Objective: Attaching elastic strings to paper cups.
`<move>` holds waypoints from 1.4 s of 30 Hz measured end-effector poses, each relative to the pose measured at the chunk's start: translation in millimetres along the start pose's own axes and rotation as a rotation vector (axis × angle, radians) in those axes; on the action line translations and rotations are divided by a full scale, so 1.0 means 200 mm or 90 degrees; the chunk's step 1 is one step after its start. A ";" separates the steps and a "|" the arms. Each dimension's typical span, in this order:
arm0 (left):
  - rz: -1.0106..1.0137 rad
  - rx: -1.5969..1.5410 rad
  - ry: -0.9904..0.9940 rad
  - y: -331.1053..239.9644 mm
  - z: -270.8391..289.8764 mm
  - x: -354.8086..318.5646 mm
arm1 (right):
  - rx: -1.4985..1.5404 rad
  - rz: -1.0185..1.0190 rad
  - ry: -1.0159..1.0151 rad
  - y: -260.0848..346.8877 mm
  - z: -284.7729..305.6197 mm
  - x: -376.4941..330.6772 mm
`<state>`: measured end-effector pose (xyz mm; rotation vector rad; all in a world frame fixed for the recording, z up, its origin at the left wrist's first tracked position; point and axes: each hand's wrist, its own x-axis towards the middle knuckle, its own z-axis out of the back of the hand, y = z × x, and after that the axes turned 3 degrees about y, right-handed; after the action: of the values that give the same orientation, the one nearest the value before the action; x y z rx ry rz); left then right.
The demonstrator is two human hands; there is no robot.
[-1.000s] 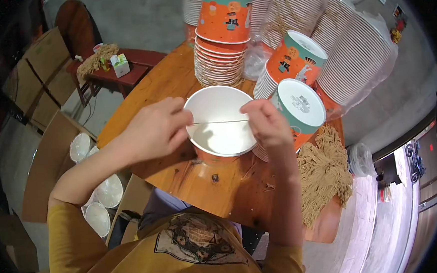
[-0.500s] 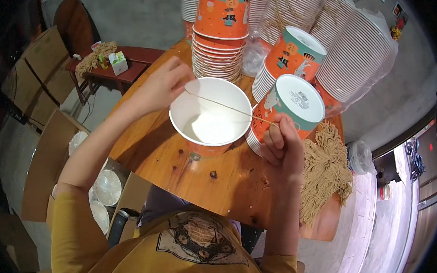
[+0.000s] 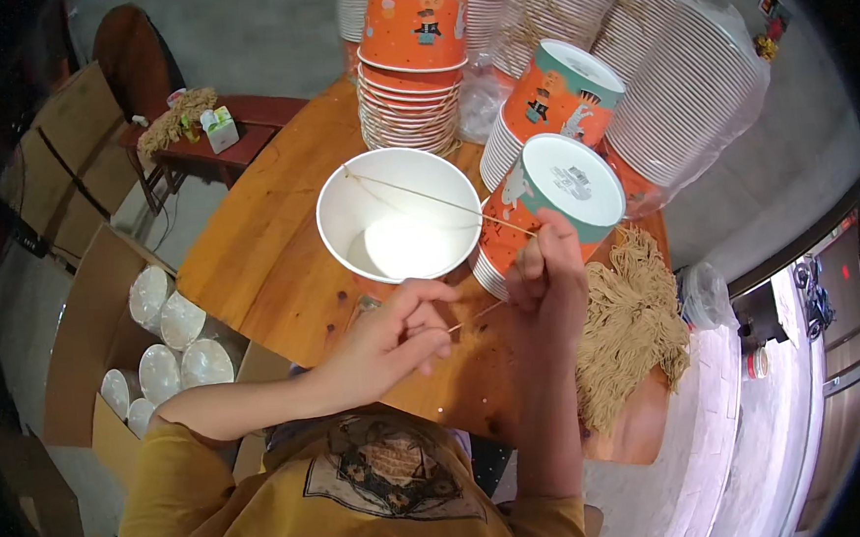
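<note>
An open paper bucket [image 3: 367,208] with a white inside stands upright on the wooden table in front of me. A thin tan cord [image 3: 427,194] runs from its far left rim across the mouth to my right hand [image 3: 548,266], which pinches it beside the stacked buckets. Below the bucket's near rim, my left hand [image 3: 400,337] is closed on the cord's other end, fingers pinched together. A short stretch of cord spans the gap between both hands. Near my right forearm lies a loose bundle of tan cords [image 3: 631,330].
Upside-down orange and green paper buckets [image 3: 574,181] stand stacked at the right, beside another stack [image 3: 415,28] at the back. Bagged stacks [image 3: 685,95] fill the far right. A cardboard box [image 3: 88,319] with wrapped round pieces stands on the floor at left, before a red bench [image 3: 259,121].
My left hand has moved from the bucket's far left rim down to the near side, in front of the bucket. My right hand keeps its pinch on the cord.
</note>
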<state>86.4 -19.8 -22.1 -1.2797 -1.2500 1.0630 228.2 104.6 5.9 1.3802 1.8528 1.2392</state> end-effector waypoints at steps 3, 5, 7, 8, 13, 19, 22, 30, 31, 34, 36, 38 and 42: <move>0.007 0.099 -0.005 0.01 0.07 -0.04 | -0.035 0.002 -0.016 -0.03 0.07 0.01; -0.018 0.147 -0.003 -0.02 0.11 -0.06 | -0.062 -0.010 -0.028 -0.05 0.10 0.02; -0.056 0.213 -0.012 -0.04 0.14 -0.07 | -0.104 0.012 -0.020 -0.07 0.13 0.02; -0.057 0.214 -0.009 -0.06 0.15 -0.06 | -0.104 0.014 -0.023 -0.09 0.16 0.02; -0.104 0.410 0.003 -0.20 0.15 0.02 | -0.984 0.671 -0.101 -0.11 0.17 -0.03; -0.163 0.422 0.083 -0.25 0.08 0.17 | -0.192 0.031 0.201 -0.08 -0.01 -0.22; -0.067 0.405 0.103 -0.29 0.07 0.21 | -0.189 0.035 0.174 -0.13 0.05 -0.21; -0.216 0.552 -0.002 -0.20 0.15 0.30 | -0.346 0.075 0.072 -0.18 0.12 -0.18; -0.377 0.672 -0.047 -0.18 0.16 0.31 | -0.388 0.121 0.037 -0.21 0.13 -0.16; -0.123 0.636 0.029 -0.16 0.18 0.29 | -0.475 0.196 -0.011 -0.25 0.11 -0.15; -0.080 0.626 0.029 -0.19 0.19 0.27 | -0.520 0.223 -0.026 -0.27 0.09 -0.15; -0.037 0.615 0.030 -0.22 0.22 0.26 | -0.540 0.269 -0.033 -0.27 0.05 -0.15; -0.008 0.570 0.038 -0.25 0.28 0.24 | -0.459 0.257 0.010 -0.29 -0.02 -0.15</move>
<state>29.8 30.2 25.2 -0.5969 -0.5894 1.3414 208.8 71.5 -46.4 1.3311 0.9667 1.8727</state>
